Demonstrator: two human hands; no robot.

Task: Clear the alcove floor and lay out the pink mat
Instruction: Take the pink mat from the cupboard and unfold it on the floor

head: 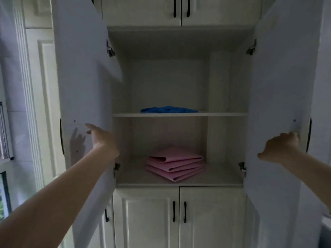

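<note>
Right hand (281, 147) apparently grips door (279, 86) — pink mat (175, 165) folded inside.

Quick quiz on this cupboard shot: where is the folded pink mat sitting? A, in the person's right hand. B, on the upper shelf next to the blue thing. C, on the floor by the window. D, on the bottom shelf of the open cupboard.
D: the folded pink mat lies on the bottom shelf of the open cupboard, below the shelf holding the blue item, and neither hand touches it.
</note>
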